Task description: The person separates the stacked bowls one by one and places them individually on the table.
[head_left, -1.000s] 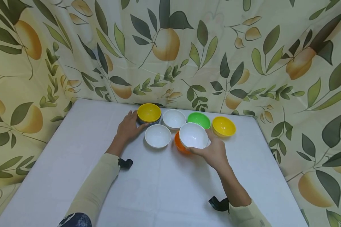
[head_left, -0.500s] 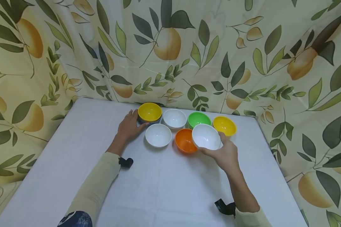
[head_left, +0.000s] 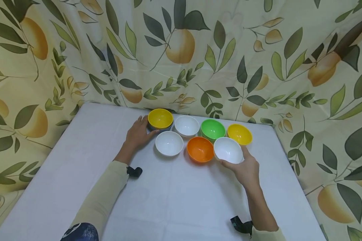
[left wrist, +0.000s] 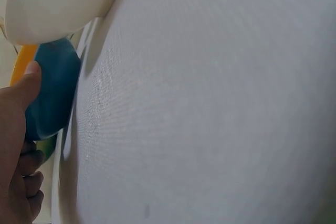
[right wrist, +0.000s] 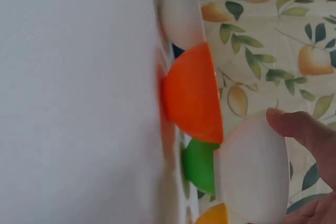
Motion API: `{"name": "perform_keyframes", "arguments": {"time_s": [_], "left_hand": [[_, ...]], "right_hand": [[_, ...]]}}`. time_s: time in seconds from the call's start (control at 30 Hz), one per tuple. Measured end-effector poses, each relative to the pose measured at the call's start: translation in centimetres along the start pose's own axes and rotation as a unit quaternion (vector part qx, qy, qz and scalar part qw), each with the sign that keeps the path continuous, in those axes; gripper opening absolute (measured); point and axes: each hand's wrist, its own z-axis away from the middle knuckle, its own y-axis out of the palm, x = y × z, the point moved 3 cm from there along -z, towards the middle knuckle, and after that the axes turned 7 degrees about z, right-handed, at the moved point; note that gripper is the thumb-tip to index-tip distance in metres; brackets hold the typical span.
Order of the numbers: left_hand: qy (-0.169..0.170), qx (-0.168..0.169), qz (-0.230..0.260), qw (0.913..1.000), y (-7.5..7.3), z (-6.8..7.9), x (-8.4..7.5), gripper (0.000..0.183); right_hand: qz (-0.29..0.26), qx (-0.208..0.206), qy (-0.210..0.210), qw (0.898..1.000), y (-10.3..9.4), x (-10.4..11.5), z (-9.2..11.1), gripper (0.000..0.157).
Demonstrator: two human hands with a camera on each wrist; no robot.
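Observation:
At the back left my left hand (head_left: pixel 137 133) grips a blue bowl (left wrist: pixel 55 90). Its thumb presses the blue side, and a yellow bowl (head_left: pixel 160 118) is nested on top. My right hand (head_left: pixel 246 168) pinches a white bowl (head_left: pixel 228 150) by its rim between thumb and fingers. In the right wrist view this bowl hangs above the cloth, higher than the orange bowl (right wrist: pixel 193 95). From the head view it overlaps the orange bowl's right edge and sits in front of the green bowl (head_left: pixel 213 130) and another yellow bowl (head_left: pixel 239 134).
Two more white bowls stand on the cloth: one in the back row (head_left: pixel 186 126), one in the front row (head_left: pixel 169 143) left of the orange bowl. A white cloth (head_left: pixel 169 197) covers the table. Behind the back edge hangs a fruit-patterned curtain (head_left: pixel 181 47).
My right hand has carried the white bowl rightward and slightly nearer, from over the orange bowl to its right side, uncovering the orange bowl. My left hand stays at the blue and yellow stack.

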Motion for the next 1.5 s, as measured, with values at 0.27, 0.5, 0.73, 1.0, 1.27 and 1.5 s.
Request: {"name": "perform_keyframes", "arguments": {"time_s": [0.27,0.5,0.73,1.0,1.27,1.5], "left_hand": [[-0.001,0.000,-0.002,1.0000,0.1,-0.1,0.1,0.101],[0.005,-0.002,0.000,1.0000,0.2,-0.2,0.3,0.101],[0.005,-0.007,-0.001,1.0000,0.1,-0.1,0.2,0.100],[0.003,-0.003,-0.001,1.0000,0.1,0.0,0.0,0.100],[0.000,-0.005,0.001,1.0000,0.3,0.0,0.2,0.100],[0.002,0.001,-0.002,1.0000,0.1,0.0,0.0,0.100]], "right_hand": [[0.012,-0.007,0.021,1.000,0.8,-1.5,-0.4,0.093],[0.016,0.007,0.039,0.999,1.7,-2.6,-0.7,0.094],[0.020,0.008,0.048,0.999,1.9,-2.8,-1.0,0.096],[0.050,0.020,0.068,0.996,2.0,-2.5,-1.0,0.106],[0.064,0.026,0.070,0.995,2.2,-2.8,-1.1,0.110],[0.064,0.016,0.073,0.995,2.4,-3.0,-1.1,0.112]]}}
